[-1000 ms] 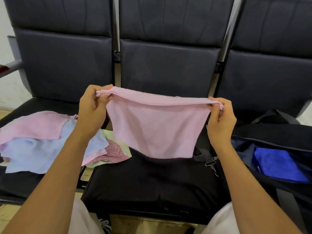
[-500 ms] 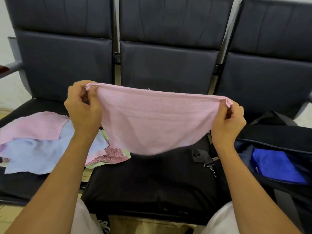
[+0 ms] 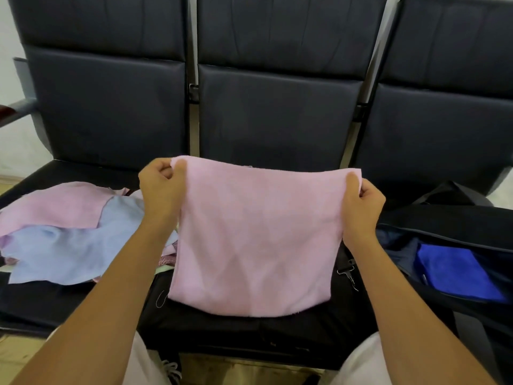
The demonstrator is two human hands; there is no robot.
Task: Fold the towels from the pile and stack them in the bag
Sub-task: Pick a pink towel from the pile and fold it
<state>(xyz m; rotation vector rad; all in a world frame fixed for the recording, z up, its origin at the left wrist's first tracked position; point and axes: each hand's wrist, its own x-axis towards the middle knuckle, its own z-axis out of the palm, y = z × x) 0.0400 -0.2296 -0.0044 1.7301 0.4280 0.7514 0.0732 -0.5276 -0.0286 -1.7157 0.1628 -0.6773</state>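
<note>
A pink towel [image 3: 255, 234] hangs spread out over the middle seat. My left hand [image 3: 161, 190] pinches its top left corner and my right hand [image 3: 361, 204] pinches its top right corner. Its lower edge lies on the seat cushion. On the left seat sits the pile of towels [image 3: 63, 232], pink on top of light blue, with a patterned one partly hidden under my left arm. A dark bag [image 3: 458, 226] stands open on the right seat, and a folded blue towel [image 3: 455, 270] lies inside it.
Three dark padded seats [image 3: 277, 120] stand in a row with metal gaps between them. A bag strap with a metal clip [image 3: 347, 270] lies on the middle seat beside the towel. My knees and a shoe show at the bottom edge.
The towel was folded over and bunched between my hands. Now it is opened flat and hangs longer, lowered so its bottom edge reaches the seat.
</note>
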